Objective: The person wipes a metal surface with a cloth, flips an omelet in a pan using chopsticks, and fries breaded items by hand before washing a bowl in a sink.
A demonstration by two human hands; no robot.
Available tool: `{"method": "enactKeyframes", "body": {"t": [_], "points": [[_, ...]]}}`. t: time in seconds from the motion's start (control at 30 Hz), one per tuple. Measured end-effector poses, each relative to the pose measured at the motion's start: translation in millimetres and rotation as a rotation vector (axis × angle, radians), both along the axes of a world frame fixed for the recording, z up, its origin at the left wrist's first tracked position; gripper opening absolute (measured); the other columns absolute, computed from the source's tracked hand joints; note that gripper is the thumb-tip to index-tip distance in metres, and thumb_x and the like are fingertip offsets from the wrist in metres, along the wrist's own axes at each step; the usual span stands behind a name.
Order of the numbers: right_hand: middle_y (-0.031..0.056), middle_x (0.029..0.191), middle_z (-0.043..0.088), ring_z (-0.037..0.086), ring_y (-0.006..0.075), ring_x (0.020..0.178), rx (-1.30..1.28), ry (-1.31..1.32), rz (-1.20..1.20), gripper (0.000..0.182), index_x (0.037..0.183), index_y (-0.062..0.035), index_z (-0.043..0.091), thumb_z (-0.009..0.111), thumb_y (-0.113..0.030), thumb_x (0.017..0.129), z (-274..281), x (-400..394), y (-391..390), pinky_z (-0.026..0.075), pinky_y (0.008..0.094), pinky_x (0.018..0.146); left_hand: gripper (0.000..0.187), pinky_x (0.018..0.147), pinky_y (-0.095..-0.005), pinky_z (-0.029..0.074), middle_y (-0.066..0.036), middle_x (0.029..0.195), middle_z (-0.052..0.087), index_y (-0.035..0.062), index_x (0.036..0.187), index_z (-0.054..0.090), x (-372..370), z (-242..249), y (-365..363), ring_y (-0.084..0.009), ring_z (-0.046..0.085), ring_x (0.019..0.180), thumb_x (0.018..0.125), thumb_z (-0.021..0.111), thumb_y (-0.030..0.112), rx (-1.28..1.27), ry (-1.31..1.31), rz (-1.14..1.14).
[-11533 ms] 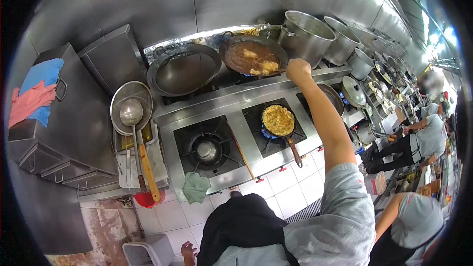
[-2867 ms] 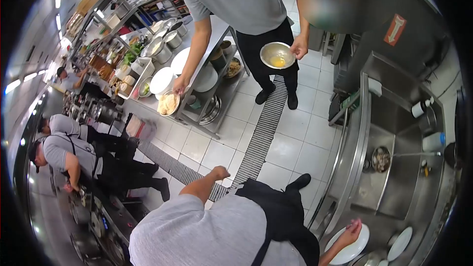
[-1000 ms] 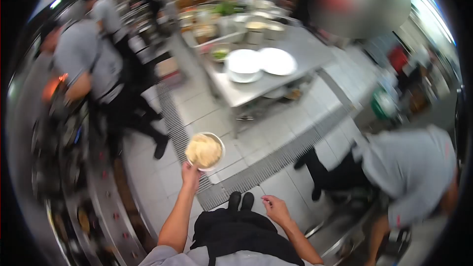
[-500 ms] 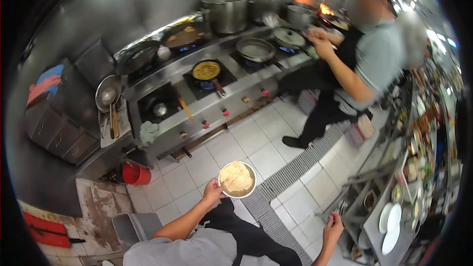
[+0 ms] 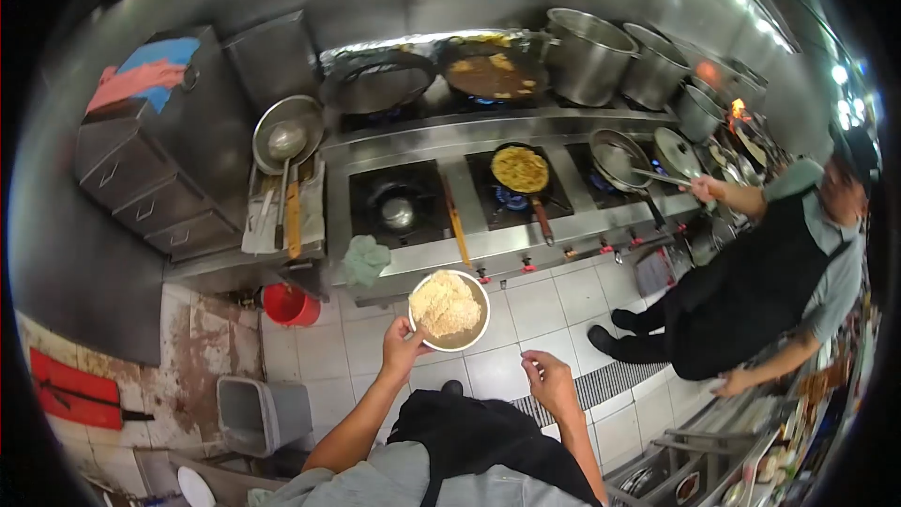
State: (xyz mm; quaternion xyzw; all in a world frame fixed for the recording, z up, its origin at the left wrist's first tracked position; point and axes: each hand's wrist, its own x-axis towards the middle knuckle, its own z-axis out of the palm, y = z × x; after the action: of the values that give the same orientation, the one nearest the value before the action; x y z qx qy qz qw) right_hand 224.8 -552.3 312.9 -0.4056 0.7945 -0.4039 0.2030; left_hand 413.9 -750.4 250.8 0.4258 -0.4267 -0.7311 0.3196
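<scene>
My left hand (image 5: pixel 404 349) grips the rim of a round metal bowl (image 5: pixel 485 324), thumb over the near left edge. Pale, crumb-coated pieces of food (image 5: pixel 445 304) fill much of the bowl. To the right of the bowl, my right hand (image 5: pixel 552 380) hangs in the air with loosely bent fingers, thumb and forefinger apart and nothing visible between them. Beyond the bowl is the stove, where a small frying pan (image 5: pixel 519 169) holds a yellow-brown, omelette-like food. Behind it, a wide wok (image 5: pixel 495 76) contains brown oil with golden pieces floating in it.
A co-worker (image 5: pixel 751 272) stands at the right, one hand holding a utensil over a pan (image 5: pixel 618 160). A green cloth (image 5: pixel 366 260) lies on the stove's front edge. A red bucket (image 5: pixel 290 305) and a grey bin (image 5: pixel 265 415) stand on the floor. Flames (image 5: pixel 740 110) rise at the back right.
My view has turned and come closer to the stove, with the bowl still in my left hand. My right hand has come in nearer the bowl. The co-worker now reaches over a pan.
</scene>
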Motion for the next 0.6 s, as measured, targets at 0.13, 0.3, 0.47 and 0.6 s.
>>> {"method": "enactKeyframes", "body": {"t": [0.13, 0.3, 0.47, 0.6], "points": [[0.0138, 0.080, 0.065, 0.060, 0.0182, 0.065, 0.083, -0.188, 0.143, 0.016, 0.093, 0.0003, 0.063, 0.057, -0.012, 0.085, -7.6, -16.8, -63.9, 0.047, 0.0273, 0.061, 0.014, 0.061, -0.0322, 0.056, -0.006, 0.086, 0.056, 0.0050, 0.084, 0.044, 23.9, 22.4, -25.5, -0.0160, 0.060, 0.073, 0.081, 0.058, 0.005, -0.062, -0.065, 0.130], [0.0127, 0.084, 0.064, 0.062, 0.0247, 0.071, -0.045, -0.057, 0.436, 0.012, 0.088, -0.0003, 0.064, 0.059, -0.010, 0.082, 51.5, -1.7, -177.6, 0.048, 0.0315, 0.064, 0.010, 0.059, -0.0287, 0.057, -0.007, 0.089, 0.053, 0.0020, 0.082, 0.045, 34.0, 45.8, -61.5, -0.0149, 0.060, 0.072, 0.080, 0.056, 0.001, -0.032, -0.065, 0.277], [0.0135, 0.084, 0.063, 0.058, 0.0280, 0.079, -0.178, 0.178, 0.744, 0.013, 0.086, -0.0002, 0.064, 0.062, -0.010, 0.078, 60.8, 15.2, -270.5, 0.046, 0.0348, 0.071, 0.012, 0.058, -0.0282, 0.058, -0.006, 0.089, 0.052, 0.0026, 0.081, 0.045, 30.3, 45.6, -81.1, -0.0146, 0.059, 0.074, 0.080, 0.057, 0.002, -0.010, -0.051, 0.371], [0.0153, 0.088, 0.062, 0.055, 0.0328, 0.080, -0.328, 0.200, 0.766, 0.021, 0.093, -0.0017, 0.062, 0.063, -0.012, 0.074, 50.2, 16.7, -340.8, 0.044, 0.0387, 0.074, 0.011, 0.059, -0.0285, 0.058, -0.006, 0.087, 0.053, 0.0043, 0.081, 0.045, 15.2, 38.2, -113.6, -0.0133, 0.059, 0.072, 0.082, 0.056, 0.002, -0.055, -0.084, 0.421]]}}
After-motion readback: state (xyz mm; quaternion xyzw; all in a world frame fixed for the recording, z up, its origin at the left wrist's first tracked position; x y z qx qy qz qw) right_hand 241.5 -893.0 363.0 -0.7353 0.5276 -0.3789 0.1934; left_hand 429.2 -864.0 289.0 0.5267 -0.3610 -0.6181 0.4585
